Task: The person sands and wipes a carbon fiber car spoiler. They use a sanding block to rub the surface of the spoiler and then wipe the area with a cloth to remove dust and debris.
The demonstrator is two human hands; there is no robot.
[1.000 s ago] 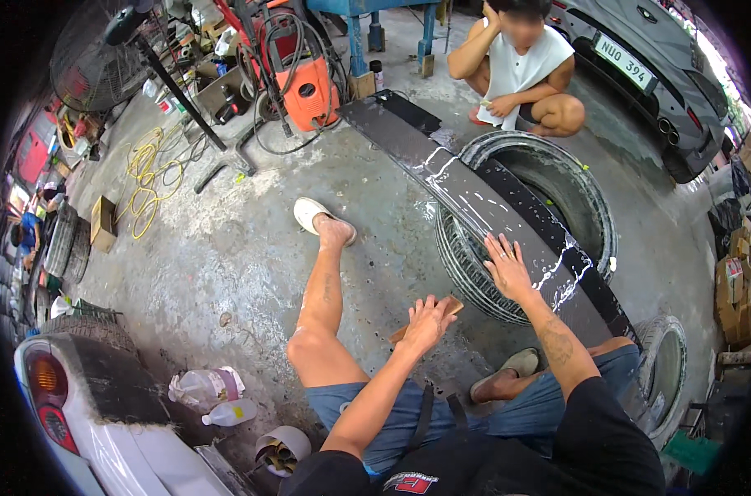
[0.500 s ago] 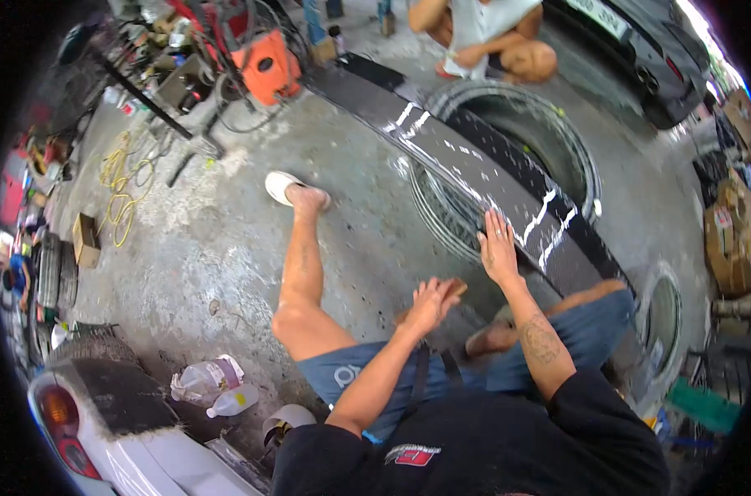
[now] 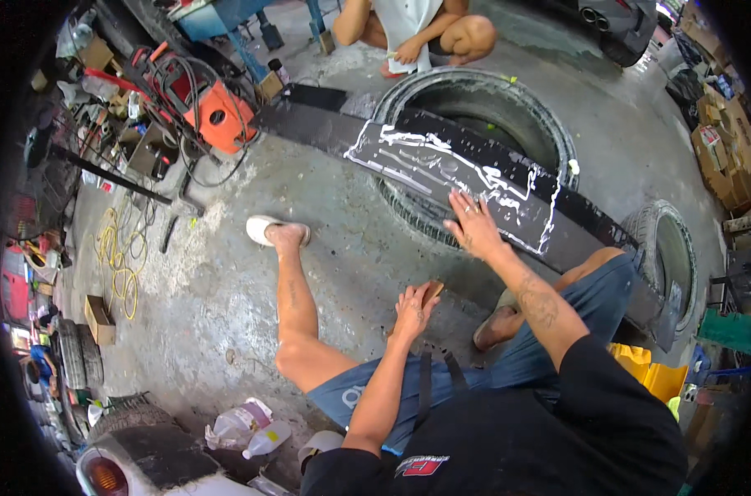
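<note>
A long black panel [image 3: 305, 128] lies slantwise across a large tyre [image 3: 383, 103]. Bright white lines and patches show on its middle; whether they are glare on a wet surface or marks, I cannot tell. My right hand [image 3: 474, 227] rests open at the panel's near edge, fingers stretched out over its surface. Lower and to the left, apart from the panel, my left hand [image 3: 412, 314] is closed round a small flat brown block [image 3: 432, 291]. Only the block's end shows past the fingers.
Across the panel a person [image 3: 412, 37] squats. An orange machine [image 3: 218, 116] with hoses stands at the panel's far left end. Another tyre [image 3: 640, 221] lies right. A yellow cord [image 3: 111, 256], plastic bottles [image 3: 266, 440] and a white car part with a lamp [image 3: 107, 475] surround me.
The whole view has shifted, with the panel now lower at its left end. My right hand stays at the panel's edge, and my left still holds the block. The white streaks look different.
</note>
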